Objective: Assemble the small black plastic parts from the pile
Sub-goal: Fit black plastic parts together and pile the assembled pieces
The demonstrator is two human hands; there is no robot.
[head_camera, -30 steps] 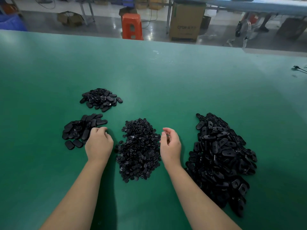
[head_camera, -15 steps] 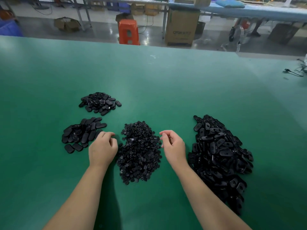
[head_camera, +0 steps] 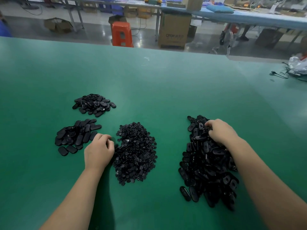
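In the head view, a green table (head_camera: pixel 149 83) carries four heaps of small black plastic parts; the biggest one, the large pile of oval shells (head_camera: pixel 207 163), lies at the right and reaches toward the near edge; the middle pile of small round pieces (head_camera: pixel 136 153) lies in the centre; at the left there are the near-left pile of flat ovals (head_camera: pixel 76 135) and, farther, the far-left pile (head_camera: pixel 93 104).

The right hand (head_camera: pixel 221 131) rests on the far end of the large pile; its fingers are curled down into the parts, but whether they have hold of one piece I cannot tell, because the fingertips are hidden among the black shells.

The left hand (head_camera: pixel 99 151) lies on the table between the near-left pile and the middle pile, touching the left border of the middle one; its fingers are bent inward; a dark part seems to be at the fingertips, but it is too small and blurred to be sure.

Beyond the far edge of the table stand an orange stool (head_camera: pixel 122 34) and a cardboard box (head_camera: pixel 174 32) on the floor; at the far right of the table lie black cables (head_camera: pixel 282 74) and a plastic bag (head_camera: pixel 299 63).
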